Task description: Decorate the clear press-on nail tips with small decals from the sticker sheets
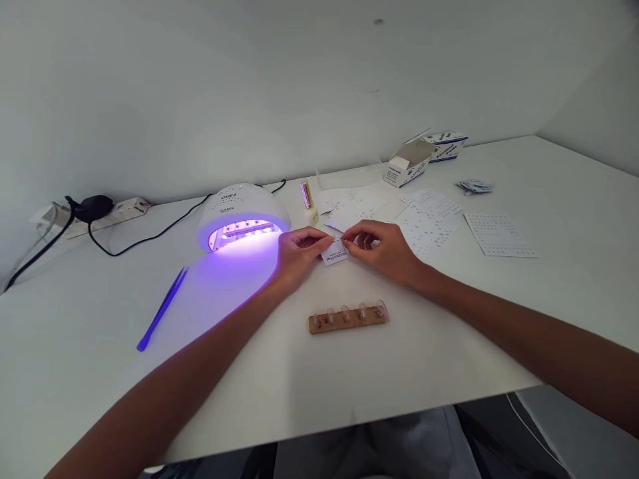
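Between my two hands is a small white alcohol pad packet (333, 255) with dark print, held above the table. My left hand (301, 253) pinches its left upper edge between thumb and fingers. On the opposite side, my right hand (377, 245) pinches the packet's upper right corner, fingers curled. Whether the packet is torn there is too small to tell. Nearer to me, a wooden strip (347, 321) carries several clear nail tips standing up in a row. A nail polish bottle (308, 201) with a shiny pinkish-gold cap stands just beyond my left hand.
A white nail lamp (243, 211) glows purple at left; its black cable runs to a power strip (107, 216). Blue tweezers (162, 309) lie left. Sticker sheets (499, 234) spread right, with a pile of packets (474, 187) and alcohol pad boxes (409, 163) behind.
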Motion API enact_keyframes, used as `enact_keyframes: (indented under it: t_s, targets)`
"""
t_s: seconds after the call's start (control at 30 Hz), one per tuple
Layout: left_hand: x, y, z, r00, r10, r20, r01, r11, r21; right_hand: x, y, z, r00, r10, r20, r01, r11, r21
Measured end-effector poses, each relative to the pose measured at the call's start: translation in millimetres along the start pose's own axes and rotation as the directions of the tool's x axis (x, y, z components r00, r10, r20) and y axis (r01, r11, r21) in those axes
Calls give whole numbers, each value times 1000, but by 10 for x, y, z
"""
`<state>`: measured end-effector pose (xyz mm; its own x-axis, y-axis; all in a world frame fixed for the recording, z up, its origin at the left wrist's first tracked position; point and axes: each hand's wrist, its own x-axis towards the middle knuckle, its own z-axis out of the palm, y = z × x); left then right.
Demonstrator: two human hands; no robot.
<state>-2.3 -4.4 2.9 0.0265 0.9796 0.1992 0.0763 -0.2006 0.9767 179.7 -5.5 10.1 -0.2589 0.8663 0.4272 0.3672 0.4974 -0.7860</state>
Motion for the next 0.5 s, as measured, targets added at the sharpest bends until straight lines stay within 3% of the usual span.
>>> enact_keyframes:
  t_s: [0.5]
  targets:
    - [7, -9, 4, 1000, -7, 7, 7, 1000, 16, 8, -5, -15, 1000, -12, -22, 12, 1000, -14]
